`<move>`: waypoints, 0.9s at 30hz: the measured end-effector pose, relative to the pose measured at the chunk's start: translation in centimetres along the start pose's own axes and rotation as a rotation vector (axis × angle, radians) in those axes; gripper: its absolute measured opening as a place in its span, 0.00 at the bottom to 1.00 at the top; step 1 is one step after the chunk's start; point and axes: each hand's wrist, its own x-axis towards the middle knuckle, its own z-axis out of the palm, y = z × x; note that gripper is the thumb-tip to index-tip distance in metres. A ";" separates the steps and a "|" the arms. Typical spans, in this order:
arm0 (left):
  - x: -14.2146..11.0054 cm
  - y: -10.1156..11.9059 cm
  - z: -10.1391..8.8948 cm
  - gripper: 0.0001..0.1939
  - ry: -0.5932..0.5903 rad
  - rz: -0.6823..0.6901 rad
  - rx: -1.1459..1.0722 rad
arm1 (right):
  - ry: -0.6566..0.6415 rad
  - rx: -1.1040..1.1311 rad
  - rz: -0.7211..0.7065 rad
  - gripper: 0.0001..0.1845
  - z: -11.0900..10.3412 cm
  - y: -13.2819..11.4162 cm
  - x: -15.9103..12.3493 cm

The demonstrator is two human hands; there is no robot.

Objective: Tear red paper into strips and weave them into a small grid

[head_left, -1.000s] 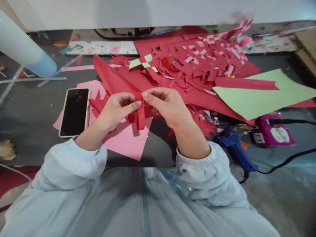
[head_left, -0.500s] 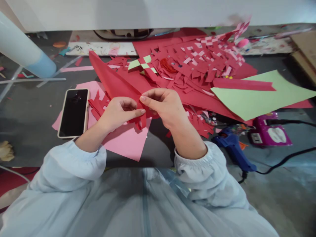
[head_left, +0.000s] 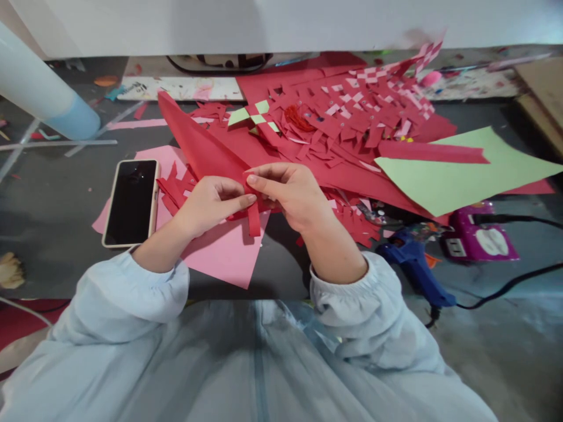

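Note:
My left hand (head_left: 210, 202) and my right hand (head_left: 290, 193) meet over the dark table, both pinching a narrow red paper strip (head_left: 254, 220) whose end hangs down between them. Thumbs and forefingers are pressed together on the strip. Under the hands lies a pink paper sheet (head_left: 224, 252), and a large red sheet (head_left: 202, 146) slants up behind the left hand. Beyond them spreads a heap of woven red and pink paper strips (head_left: 352, 111).
A phone (head_left: 131, 201) lies face up left of my hands. A green sheet (head_left: 457, 173) lies at right, with a blue glue gun (head_left: 416, 264) and its black cable, and a purple power strip (head_left: 479, 237). A pale blue roll (head_left: 44, 88) stands far left.
The hanging loop of the red strip has shortened and now hangs as a short straight end. Both hands have shifted slightly lower and closer together.

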 end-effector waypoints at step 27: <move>0.0 -0.1 0.0 0.10 0.001 -0.048 -0.061 | -0.012 -0.037 -0.005 0.20 0.0 -0.3 -0.1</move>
